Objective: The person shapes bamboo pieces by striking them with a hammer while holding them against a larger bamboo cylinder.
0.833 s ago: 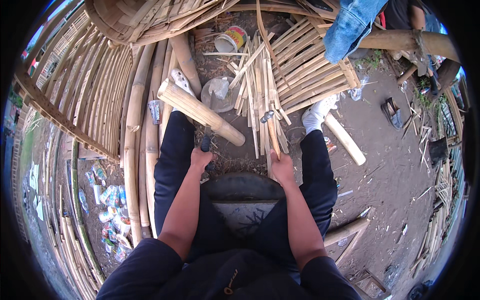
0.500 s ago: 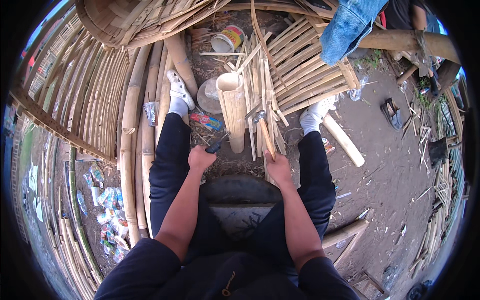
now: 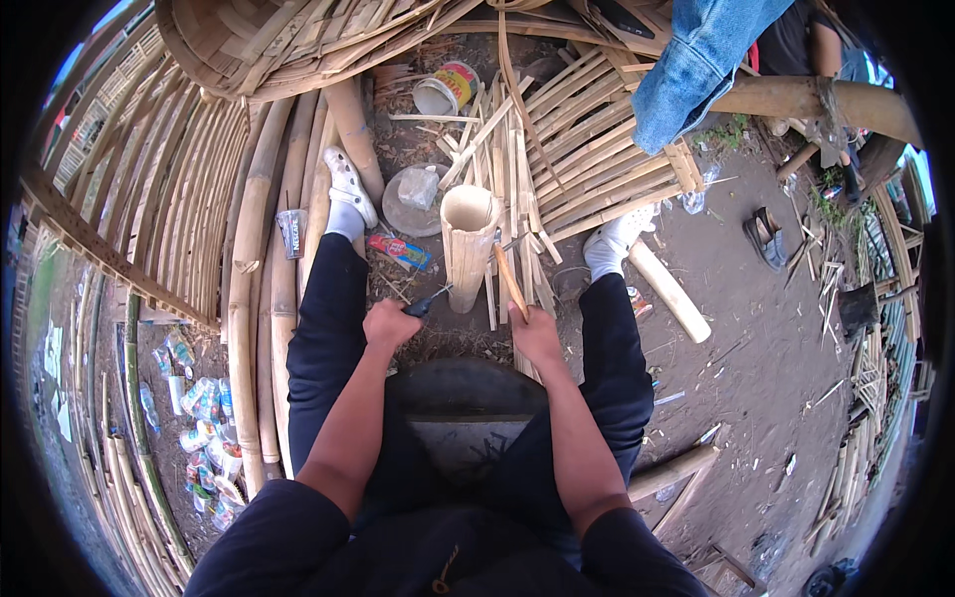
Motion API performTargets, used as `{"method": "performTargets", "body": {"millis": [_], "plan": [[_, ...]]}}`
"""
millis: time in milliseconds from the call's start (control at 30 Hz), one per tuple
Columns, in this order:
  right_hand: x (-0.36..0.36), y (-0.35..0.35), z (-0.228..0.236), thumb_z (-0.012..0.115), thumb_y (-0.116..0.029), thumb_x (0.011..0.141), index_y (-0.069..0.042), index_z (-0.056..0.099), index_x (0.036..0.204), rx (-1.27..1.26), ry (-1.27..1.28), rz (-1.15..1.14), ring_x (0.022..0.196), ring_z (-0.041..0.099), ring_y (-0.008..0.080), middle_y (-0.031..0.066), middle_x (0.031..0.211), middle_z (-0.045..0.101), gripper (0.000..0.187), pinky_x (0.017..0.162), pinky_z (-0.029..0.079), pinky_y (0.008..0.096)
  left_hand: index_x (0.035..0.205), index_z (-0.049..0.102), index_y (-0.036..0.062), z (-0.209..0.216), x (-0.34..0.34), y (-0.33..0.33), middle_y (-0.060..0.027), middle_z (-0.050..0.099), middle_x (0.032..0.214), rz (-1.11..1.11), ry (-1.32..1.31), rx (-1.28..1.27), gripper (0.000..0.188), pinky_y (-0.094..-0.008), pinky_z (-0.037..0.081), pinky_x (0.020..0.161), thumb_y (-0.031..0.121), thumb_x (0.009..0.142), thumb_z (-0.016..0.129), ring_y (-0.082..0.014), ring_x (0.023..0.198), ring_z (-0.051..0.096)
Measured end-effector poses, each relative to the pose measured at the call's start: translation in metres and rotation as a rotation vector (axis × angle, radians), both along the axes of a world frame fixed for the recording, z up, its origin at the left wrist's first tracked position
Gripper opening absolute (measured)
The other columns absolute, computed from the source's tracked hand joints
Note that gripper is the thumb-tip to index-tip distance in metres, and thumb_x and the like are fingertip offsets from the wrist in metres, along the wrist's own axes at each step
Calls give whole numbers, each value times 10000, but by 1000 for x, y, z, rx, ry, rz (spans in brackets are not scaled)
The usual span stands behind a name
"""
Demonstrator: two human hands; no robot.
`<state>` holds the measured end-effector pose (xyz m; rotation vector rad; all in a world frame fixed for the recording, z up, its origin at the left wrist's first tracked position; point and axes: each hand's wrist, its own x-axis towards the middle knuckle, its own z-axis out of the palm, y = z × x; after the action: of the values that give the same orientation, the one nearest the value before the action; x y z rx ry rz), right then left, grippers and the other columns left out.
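Note:
A pale bamboo tube (image 3: pixel 464 261) stands between my feet, its hollow upper end facing up toward me. My left hand (image 3: pixel 388 324) is closed around the dark handle of a thin-bladed tool (image 3: pixel 422 305). Its narrow metal tip reaches the tube's lower left side; the exact kind of tool is unclear. In my right hand (image 3: pixel 537 336) I grip the wooden handle of a hammer (image 3: pixel 510 279). The hammer's head is up beside the tube's right wall, partly hard to make out, and I cannot tell whether it touches.
Split bamboo strips (image 3: pixel 512 169) lie behind the tube, beside a slatted bamboo panel (image 3: pixel 597 149). A round slab (image 3: pixel 403 214) and a bucket (image 3: pixel 446 90) are farther back. Bamboo poles (image 3: pixel 249 269) run along my left; a cut bamboo piece (image 3: pixel 668 294) lies by my right foot.
The upper end of the bamboo tube has come nearer to me, uncovering more of the slab behind it. My right hand and the hammer have shifted left, closer to the tube.

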<state>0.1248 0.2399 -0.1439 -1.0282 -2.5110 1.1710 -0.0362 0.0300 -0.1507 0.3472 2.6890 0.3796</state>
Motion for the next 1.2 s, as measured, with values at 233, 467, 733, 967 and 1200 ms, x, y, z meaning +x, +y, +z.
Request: {"method": "performTargets", "body": {"millis": [233,467,733,967,1200], "plan": [[-18,27,153,496,-342,999,7,488,726,179,722,-99,454,436,164,90,542,455,443,429,348,344,892,752,104,-7,0,-5,-140,712,946,63,-9,50,335,-389,542,836,321,648,680,-306,922,682],[-37,14,85,460,-568,951,-40,379,773,-238,1381,-146,484,337,92,3,608,359,563,425,288,223,919,750,114,-5,0,-2,-143,709,983,46,-21,51,326,-391,536,859,285,658,655,-308,949,678],[-13,-3,-51,507,-380,962,65,611,776,165,28,-19,758,613,492,321,742,605,493,679,486,528,951,754,153,8,-3,-11,-127,709,972,-91,32,-41,332,-379,547,826,266,665,627,-305,938,682],[-7,-7,-33,535,-367,954,74,613,768,141,49,-14,734,606,491,314,721,598,484,661,472,529,922,751,101,-9,-5,-15,-145,713,933,125,-29,58,327,-393,544,834,263,666,628,-307,915,689],[-12,-1,-28,529,-372,959,67,620,833,103,25,0,761,597,496,313,736,598,465,670,469,513,924,743,67,-11,-6,-11,-160,712,939,184,-122,130,337,-402,538,846,257,671,626,-327,914,686]]}}
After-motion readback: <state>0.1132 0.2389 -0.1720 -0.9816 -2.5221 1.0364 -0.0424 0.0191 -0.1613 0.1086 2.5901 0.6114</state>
